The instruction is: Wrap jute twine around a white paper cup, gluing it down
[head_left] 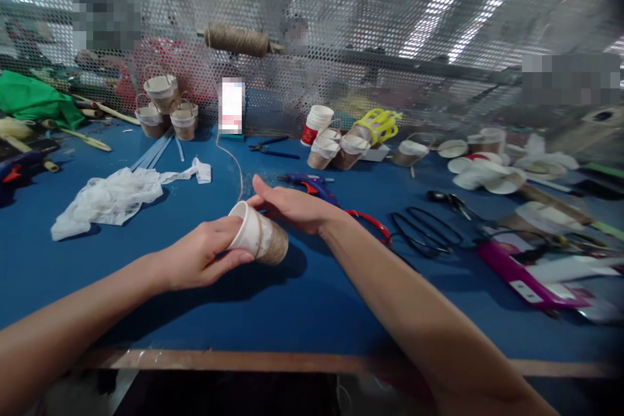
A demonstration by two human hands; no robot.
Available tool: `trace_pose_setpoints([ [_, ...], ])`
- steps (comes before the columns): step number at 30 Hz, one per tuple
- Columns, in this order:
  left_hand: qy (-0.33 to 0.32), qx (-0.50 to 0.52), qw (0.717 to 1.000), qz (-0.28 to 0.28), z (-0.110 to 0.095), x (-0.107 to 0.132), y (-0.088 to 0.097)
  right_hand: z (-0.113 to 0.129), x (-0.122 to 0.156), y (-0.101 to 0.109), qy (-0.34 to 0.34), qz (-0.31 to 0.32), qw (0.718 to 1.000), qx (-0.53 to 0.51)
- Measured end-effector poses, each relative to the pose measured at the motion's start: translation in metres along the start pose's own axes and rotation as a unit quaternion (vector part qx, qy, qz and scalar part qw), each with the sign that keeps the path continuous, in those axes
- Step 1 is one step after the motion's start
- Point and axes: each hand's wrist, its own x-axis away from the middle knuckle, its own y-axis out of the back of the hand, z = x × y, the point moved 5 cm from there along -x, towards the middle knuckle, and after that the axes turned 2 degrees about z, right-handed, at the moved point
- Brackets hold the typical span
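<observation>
My left hand (202, 259) grips the rim end of a white paper cup (257, 234) lying on its side, its lower half wound with brown twine. My right hand (292, 206) lies over the cup from behind, fingers stretched toward its rim and touching it. A strand of twine (237, 169) runs from near the cup back toward a twine spool (236, 39) mounted on the perforated metal screen. Both hands hover over the blue table (302, 299) near its front edge.
A blue glue gun (307, 182) and red-handled tool (370, 221) lie just behind my right hand. Black scissors (451, 201), wire loops, white lids and a pink package sit to the right. Twine-wrapped cups stand at back left and centre. White mesh cloth (114, 195) lies left.
</observation>
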Motion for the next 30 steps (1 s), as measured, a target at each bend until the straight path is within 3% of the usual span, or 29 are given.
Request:
trace_pose_setpoints([
  [4, -0.002, 0.005, 1.0, 0.012, -0.001, 0.0, -0.003, -0.001, 0.002, 0.0, 0.023, -0.049, 0.989, -0.134],
  [8, 0.043, 0.031, 0.999, 0.01, 0.001, 0.0, -0.001, 0.002, 0.008, 0.008, 0.046, -0.126, 0.974, -0.185],
  [13, 0.187, 0.181, 0.966, -0.005, 0.013, 0.002, -0.002, 0.012, 0.024, 0.02, 0.099, -0.197, 0.964, -0.151],
  [17, 0.254, 0.284, 0.924, -0.029, 0.023, 0.005, -0.006, 0.025, 0.043, 0.023, 0.155, -0.269, 0.947, -0.078],
  [22, 0.297, 0.341, 0.891, -0.047, 0.029, 0.007, -0.009, 0.03, 0.053, 0.021, 0.177, -0.337, 0.925, -0.016],
  [30, 0.302, 0.344, 0.888, -0.047, 0.024, 0.006, -0.008, 0.019, 0.048, 0.027, 0.16, -0.36, 0.919, -0.008],
])
